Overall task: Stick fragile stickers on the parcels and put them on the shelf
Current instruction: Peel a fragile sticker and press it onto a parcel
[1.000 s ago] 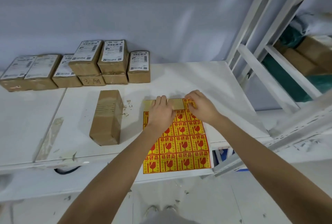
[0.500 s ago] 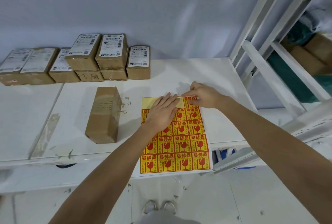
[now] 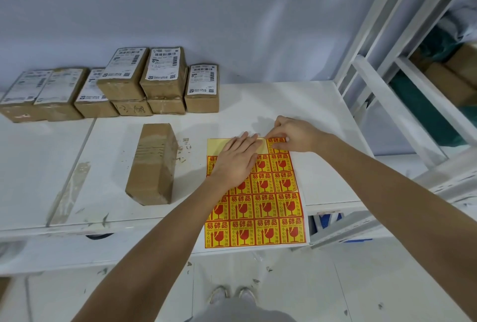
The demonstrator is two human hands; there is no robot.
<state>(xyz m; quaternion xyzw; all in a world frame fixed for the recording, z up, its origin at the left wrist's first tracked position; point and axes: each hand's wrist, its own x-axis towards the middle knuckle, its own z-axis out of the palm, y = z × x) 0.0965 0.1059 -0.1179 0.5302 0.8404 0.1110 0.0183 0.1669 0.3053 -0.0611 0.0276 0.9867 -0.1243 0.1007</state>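
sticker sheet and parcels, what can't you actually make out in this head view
- Sticker sheet: stickers under the left hand are hidden.
- Right hand: its fingertips cover the top-right sticker's corner, so whether it is lifted cannot be told.
- Lone parcel: only plain sides show; any label is out of sight.
- Stacked parcels: label print too small to read.
- Shelf: cut off by the right edge.
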